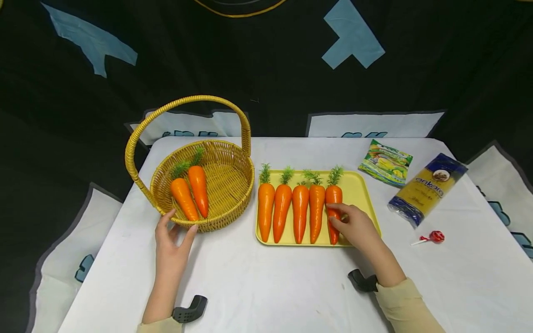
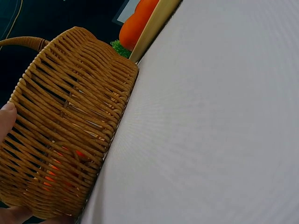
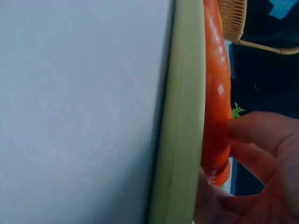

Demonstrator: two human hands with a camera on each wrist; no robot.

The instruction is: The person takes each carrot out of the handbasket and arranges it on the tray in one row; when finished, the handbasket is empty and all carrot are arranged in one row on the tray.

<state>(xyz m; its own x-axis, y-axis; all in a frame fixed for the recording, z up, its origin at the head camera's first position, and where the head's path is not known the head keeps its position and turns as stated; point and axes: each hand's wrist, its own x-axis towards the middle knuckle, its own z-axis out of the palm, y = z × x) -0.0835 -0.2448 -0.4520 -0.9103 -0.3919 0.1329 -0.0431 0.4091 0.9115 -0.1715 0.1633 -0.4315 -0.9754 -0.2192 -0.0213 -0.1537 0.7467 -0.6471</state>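
Observation:
My left hand point(image 1: 171, 245) is at the near side of a yellow wicker basket point(image 1: 233, 210), thumb and fingers spread against it. The left wrist view shows the thumb and fingertips on the outside of the woven wall point(image 2: 70, 107). Two orange carrots point(image 1: 198, 189) with green tops lie inside the basket. With thumb and fingers, my right hand point(image 1: 356, 226) pinches the rightmost carrot point(image 1: 334, 196) in a row of several on a yellow tray point(image 1: 362, 196). That carrot point(image 3: 217, 93) lies just behind the tray rim point(image 3: 180, 112) in the right wrist view.
Right of the tray lie a green packet point(image 1: 386, 163), a blue and yellow pasta bag point(image 1: 429, 187) and a red lollipop point(image 1: 436, 237). The basket's tall handle point(image 1: 200, 98) arches upward. A white cloth covers the table point(image 1: 283, 286); dark fabric point(image 1: 266, 64) hangs behind it.

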